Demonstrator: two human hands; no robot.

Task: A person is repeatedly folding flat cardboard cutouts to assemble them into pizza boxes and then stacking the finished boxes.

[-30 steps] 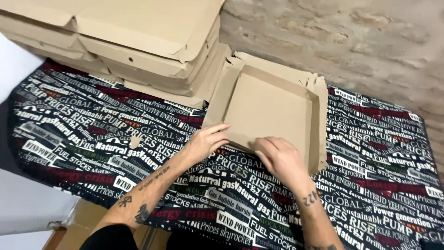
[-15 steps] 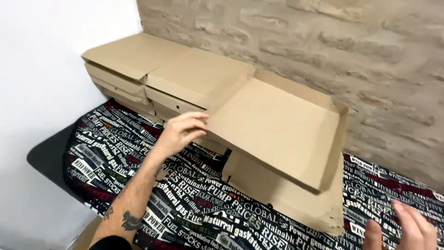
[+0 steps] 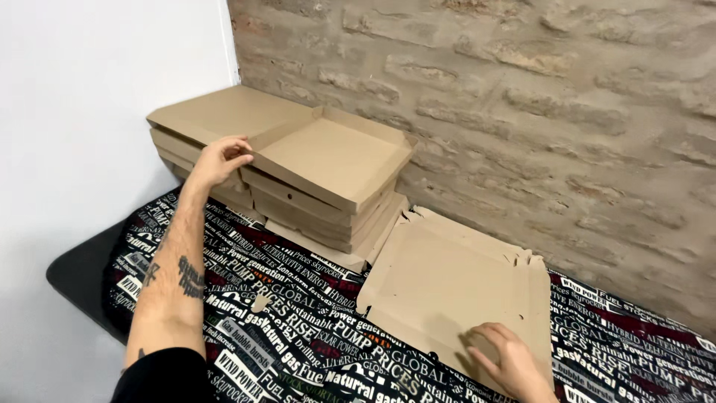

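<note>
The left hand (image 3: 218,160) reaches out to the top folded box (image 3: 328,157), fingers curled against its near left edge, thumb on top; whether they actually clamp the cardboard I cannot tell. That box sits open-side up on a stack of folded boxes (image 3: 313,213) pushed into the corner, where the white wall (image 3: 97,112) meets the rough brick wall (image 3: 522,97). A second pile of closed boxes (image 3: 216,116) stands just beside it, touching, behind the hand.

The right hand (image 3: 507,362) lies flat on a flat unfolded cardboard blank (image 3: 447,280), fingers loosely together, pressing near its front edge. The blank rests on the table, right of the stack and close against the brick. A black cloth printed with white and red lettering (image 3: 298,328) covers the tabletop, and a small scrap of cardboard (image 3: 261,301) lies on it between the two arms.
</note>
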